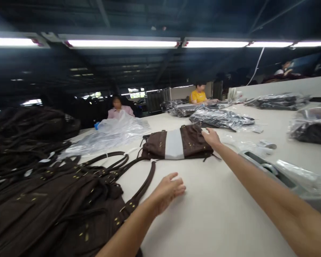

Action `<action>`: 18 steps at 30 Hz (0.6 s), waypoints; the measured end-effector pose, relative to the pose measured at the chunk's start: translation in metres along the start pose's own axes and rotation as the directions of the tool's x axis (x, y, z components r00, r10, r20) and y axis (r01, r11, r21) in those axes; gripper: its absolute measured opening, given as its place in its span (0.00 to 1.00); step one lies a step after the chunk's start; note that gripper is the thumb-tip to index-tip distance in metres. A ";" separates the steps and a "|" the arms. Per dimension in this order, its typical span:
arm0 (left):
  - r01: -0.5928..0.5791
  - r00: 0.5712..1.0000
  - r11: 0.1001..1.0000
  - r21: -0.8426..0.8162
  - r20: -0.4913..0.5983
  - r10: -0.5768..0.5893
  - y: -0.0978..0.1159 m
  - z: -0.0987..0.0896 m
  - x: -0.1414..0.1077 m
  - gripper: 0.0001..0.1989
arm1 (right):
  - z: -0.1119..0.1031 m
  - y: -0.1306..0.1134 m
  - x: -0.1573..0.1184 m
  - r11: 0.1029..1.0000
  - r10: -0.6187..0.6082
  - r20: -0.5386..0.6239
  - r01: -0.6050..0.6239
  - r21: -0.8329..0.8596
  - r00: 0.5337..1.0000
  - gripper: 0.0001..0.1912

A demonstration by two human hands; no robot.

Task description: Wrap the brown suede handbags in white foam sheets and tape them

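Note:
A folded brown bag (196, 142) lies on the white table (203, 210), with a pale grey band (174, 144) around its middle. At the right end of that bag is my right hand (212, 138), fingers apart, near or touching its top corner; the exact contact is unclear. My left hand (169, 192) hovers over the table in front of the bag, fingers loosely spread and holding nothing. Left of it, a brown bag with long handles (53, 203) lies at the near left, its strap reaching close to my left forearm.
Clear plastic bags (115, 128) are spread at the back left. Dark bags in plastic (222, 119) lie behind the folded one. A grey tray (273, 171) stands beside my right forearm. More brown bags (29, 132) are piled left. Two people sit across the table.

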State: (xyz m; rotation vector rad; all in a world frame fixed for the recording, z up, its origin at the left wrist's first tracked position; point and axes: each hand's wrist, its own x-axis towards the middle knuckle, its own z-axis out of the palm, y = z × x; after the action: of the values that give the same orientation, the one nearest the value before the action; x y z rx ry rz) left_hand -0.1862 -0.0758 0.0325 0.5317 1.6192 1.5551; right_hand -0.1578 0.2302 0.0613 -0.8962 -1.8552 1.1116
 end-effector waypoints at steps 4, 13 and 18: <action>-0.069 0.996 0.885 0.460 -0.021 0.088 -0.022 -0.031 -0.062 0.16 | 0.023 0.056 -0.067 0.985 -0.073 0.208 0.104 -0.140 0.975 0.21; 0.627 0.638 0.192 0.755 -0.639 0.431 0.010 -0.211 -0.180 0.35 | 0.032 0.096 -0.179 0.632 -0.343 0.616 0.659 -0.407 0.709 0.26; 0.739 0.617 0.020 0.674 -0.688 0.382 0.013 -0.238 -0.206 0.22 | 0.000 0.086 -0.223 0.645 -0.359 0.625 0.668 -0.372 0.694 0.26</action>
State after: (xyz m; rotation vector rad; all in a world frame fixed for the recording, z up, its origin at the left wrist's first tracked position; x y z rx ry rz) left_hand -0.2546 -0.3802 0.0773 0.1637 3.2849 -0.1765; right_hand -0.0430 0.0714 -0.0750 -0.2722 -2.7509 0.3866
